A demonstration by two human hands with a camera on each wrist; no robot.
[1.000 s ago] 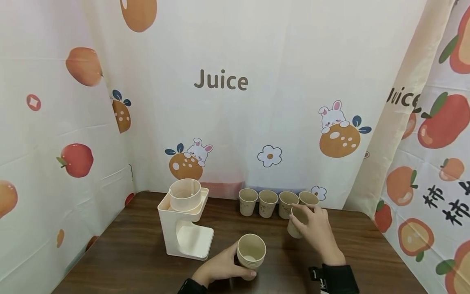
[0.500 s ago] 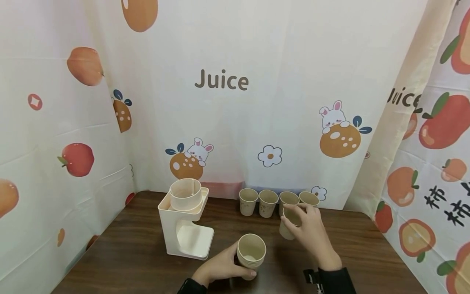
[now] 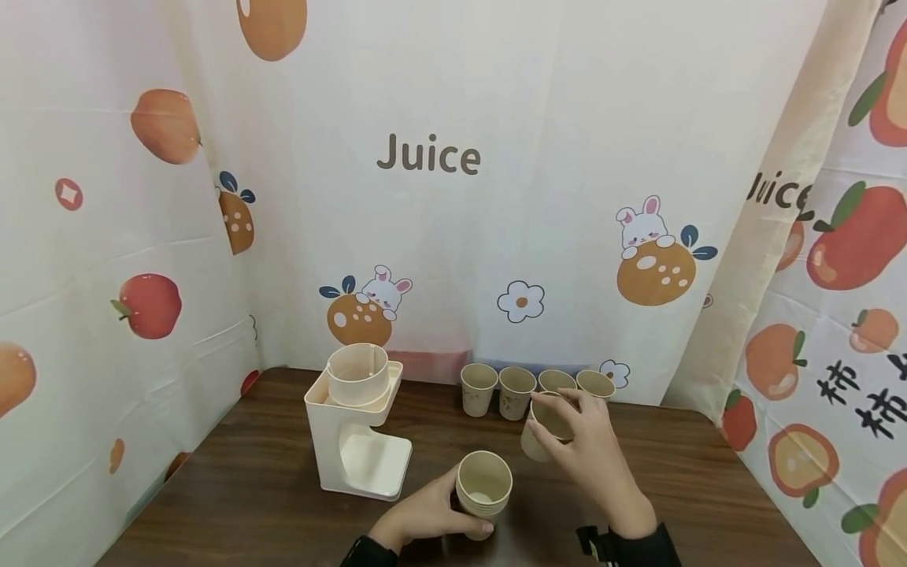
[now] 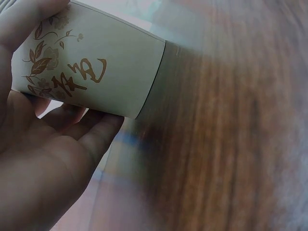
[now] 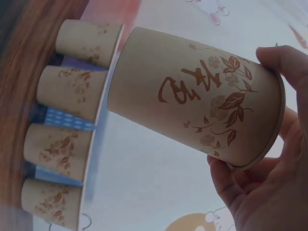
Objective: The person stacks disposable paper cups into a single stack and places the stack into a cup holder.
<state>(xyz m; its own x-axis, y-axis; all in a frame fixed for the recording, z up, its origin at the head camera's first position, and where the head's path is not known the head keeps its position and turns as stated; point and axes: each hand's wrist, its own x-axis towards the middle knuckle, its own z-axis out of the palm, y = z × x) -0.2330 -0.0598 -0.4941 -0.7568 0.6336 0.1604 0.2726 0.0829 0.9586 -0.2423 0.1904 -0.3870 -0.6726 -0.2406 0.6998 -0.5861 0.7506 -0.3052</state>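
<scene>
A nested stack of paper cups (image 3: 485, 480) stands upright near the front of the table, and my left hand (image 3: 435, 508) grips it round the side. In the left wrist view the outer paper cup (image 4: 101, 62) shows brown flowers and lettering, with fingers (image 4: 103, 134) beneath it. My right hand (image 3: 588, 449) pinches a single paper cup (image 3: 541, 433) near its rim, in front of the back row. Seen from the right wrist, this floral cup (image 5: 197, 96) sits between thumb and fingers. Several matching cups, such as the leftmost row cup (image 3: 479, 390), line the table's back edge.
Left of the stack stands a cream-coloured juicer-like machine (image 3: 329, 449) with a round open container (image 3: 357, 378) on top and a flat base plate. Behind the dark wooden table (image 3: 248, 472) hangs a white curtain (image 3: 439, 236) printed with fruit and rabbits.
My right hand has carried its cup leftward along the front of the back row, toward the stack. The left hand and its stack have stayed in place.
</scene>
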